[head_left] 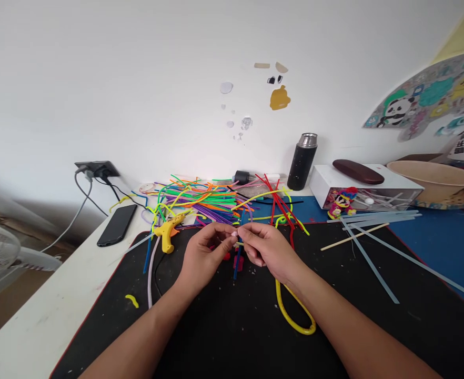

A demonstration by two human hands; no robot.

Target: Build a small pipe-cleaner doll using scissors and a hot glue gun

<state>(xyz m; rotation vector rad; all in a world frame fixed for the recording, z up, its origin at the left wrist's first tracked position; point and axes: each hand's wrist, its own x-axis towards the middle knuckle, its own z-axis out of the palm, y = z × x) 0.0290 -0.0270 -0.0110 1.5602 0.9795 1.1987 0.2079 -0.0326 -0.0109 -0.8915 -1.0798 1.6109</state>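
My left hand (204, 252) and my right hand (269, 247) meet fingertip to fingertip over the black mat (224, 337). Both are closed in a pinch around a small whitish-pink piece (234, 234), too small to name. Just below the fingers, a blue pipe cleaner (236, 266) points toward me. Beside it lies a red-pink piece (240, 262), partly hidden by the blue one. A loop of thick yellow pipe cleaner (295, 323) lies by my right forearm.
A yellow hot glue gun (168, 234) and a phone (117, 225) are at left. Behind my hands spreads a pile of colourful pipe cleaners (204, 200). A black flask (303, 163), a small figurine (341, 202) and translucent glue sticks (377, 271) are to the right.
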